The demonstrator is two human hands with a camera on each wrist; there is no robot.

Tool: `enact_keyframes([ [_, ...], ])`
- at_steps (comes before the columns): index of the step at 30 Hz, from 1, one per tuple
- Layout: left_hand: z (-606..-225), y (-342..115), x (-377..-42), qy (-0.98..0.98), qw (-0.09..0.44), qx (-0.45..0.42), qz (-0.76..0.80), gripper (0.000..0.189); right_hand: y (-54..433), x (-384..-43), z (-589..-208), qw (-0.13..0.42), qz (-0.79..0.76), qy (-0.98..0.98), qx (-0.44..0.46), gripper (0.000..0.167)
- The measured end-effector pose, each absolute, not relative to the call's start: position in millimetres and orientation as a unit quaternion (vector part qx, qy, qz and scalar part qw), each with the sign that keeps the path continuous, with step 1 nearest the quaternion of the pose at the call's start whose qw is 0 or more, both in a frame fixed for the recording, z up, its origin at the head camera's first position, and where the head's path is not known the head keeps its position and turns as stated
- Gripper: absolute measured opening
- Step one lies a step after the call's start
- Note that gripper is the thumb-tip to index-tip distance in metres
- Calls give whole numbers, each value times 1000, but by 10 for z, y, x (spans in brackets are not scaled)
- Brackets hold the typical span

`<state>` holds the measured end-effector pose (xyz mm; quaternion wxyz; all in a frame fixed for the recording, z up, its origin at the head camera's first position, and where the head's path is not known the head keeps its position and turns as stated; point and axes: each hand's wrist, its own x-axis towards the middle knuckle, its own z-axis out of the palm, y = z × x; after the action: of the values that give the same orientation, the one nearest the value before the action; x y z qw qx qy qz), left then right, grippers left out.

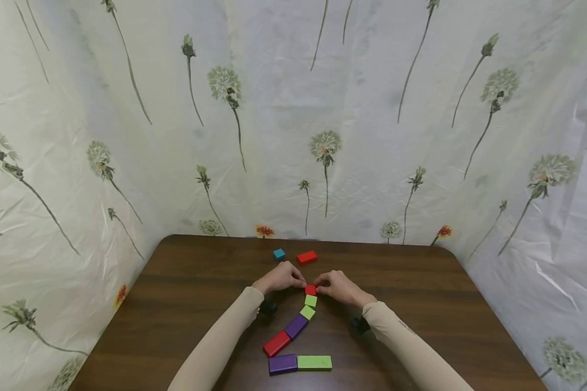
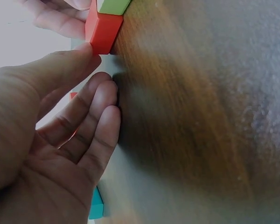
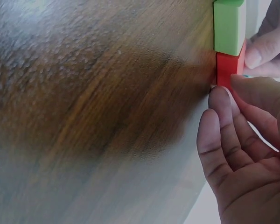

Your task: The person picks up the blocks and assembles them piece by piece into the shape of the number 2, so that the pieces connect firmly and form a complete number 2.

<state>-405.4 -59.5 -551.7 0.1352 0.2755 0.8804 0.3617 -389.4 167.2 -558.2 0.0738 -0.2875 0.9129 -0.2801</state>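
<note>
A small red block (image 1: 310,290) forms the far end of a curved line of blocks on the table. My left hand (image 1: 285,276) reaches it from the left, thumb tip and index finger at its end, the other fingers loosely bent. From the other side, my right hand (image 1: 341,287) pinches the same block with thumb and index finger. In the right wrist view the red block (image 3: 227,69) sits against a green block (image 3: 229,27). Toward me the line continues with two short green blocks (image 1: 310,301), a purple block (image 1: 296,327) and a longer red block (image 1: 276,343).
Nearest me, a purple block (image 1: 282,364) and a long green block (image 1: 314,363) lie end to end. Beyond the hands are a blue block (image 1: 279,254) and another red block (image 1: 306,257). A flower-printed curtain (image 1: 274,119) hangs behind the dark wooden table (image 1: 186,304).
</note>
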Motion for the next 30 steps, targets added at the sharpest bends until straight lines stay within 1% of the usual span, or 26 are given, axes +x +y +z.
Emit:
enact_keyframes([
  [15,-5511,-614,-4037,879,139,273,366,14,1664,-3882,-5580,75,-274,914,-291,17],
  [30,-5550,-629,-4034,883,128,274,358,13,1699,-3840,-5587,81,-295,909,-284,21],
])
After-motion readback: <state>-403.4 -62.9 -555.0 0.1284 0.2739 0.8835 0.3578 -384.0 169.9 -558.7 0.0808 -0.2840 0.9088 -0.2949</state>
